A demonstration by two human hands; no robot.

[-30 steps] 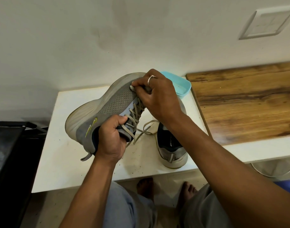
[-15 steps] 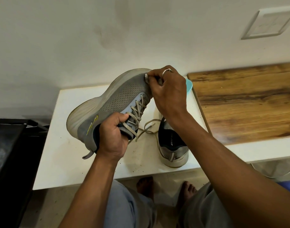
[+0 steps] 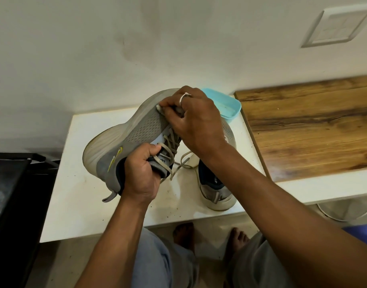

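Head cam — shoe [image 3: 141, 129], axis diag., toe up-R

Shoe [image 3: 145, 129] grey mesh cloth, matt; board [image 3: 315, 125] glossy grained wood.

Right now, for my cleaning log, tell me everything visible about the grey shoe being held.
The grey shoe has a mesh upper, thick off-white sole, yellow-green side logo, beige laces, dark collar and heel loop. It is held tilted over the white table, sole toward the wall. The left hand grips its collar; the right hand pinches a white wad against its toe.
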